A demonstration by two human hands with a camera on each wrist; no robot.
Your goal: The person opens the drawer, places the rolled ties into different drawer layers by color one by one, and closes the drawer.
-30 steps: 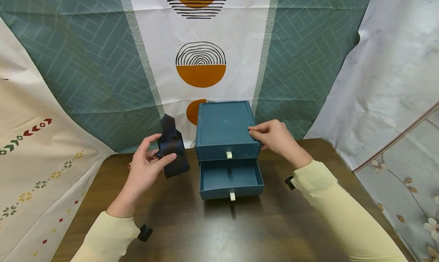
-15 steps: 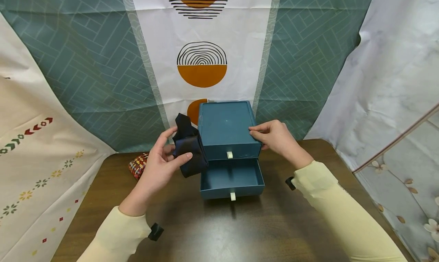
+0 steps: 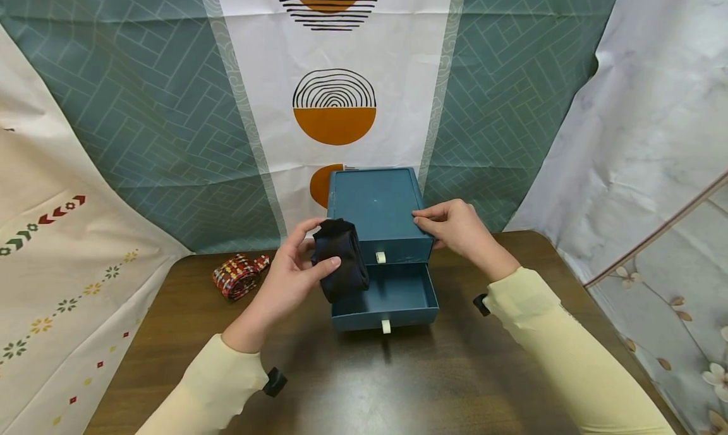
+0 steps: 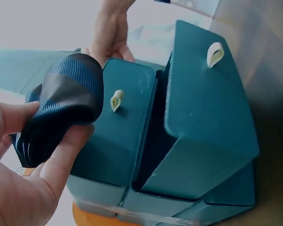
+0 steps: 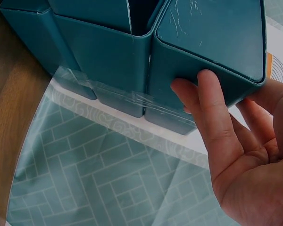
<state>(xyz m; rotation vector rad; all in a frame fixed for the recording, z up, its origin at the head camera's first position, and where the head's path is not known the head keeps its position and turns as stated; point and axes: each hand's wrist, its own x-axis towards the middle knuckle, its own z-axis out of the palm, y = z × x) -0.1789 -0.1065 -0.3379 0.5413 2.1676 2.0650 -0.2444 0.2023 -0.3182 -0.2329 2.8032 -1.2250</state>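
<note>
My left hand pinches a rolled dark navy necktie between thumb and fingers. In the left wrist view its blue and dark stripes show on the roll. The tie is over the left side of a pulled-out drawer and hides part of it. That drawer belongs to a teal drawer cabinet at the back of the table. At the cabinet's upper right edge my right hand holds on, thumb on top and fingers against the side, as the right wrist view shows.
A rolled red, yellow and black patterned tie lies on the brown table, left of the cabinet. The upper drawer's white tab and the lower one's tab face forward. Patterned cloth hangs behind and at both sides.
My left hand has carried the navy tie rightward, from beside the cabinet to over the pulled-out drawer, uncovering the patterned tie. The roll has tipped. My right hand has stayed in place.
</note>
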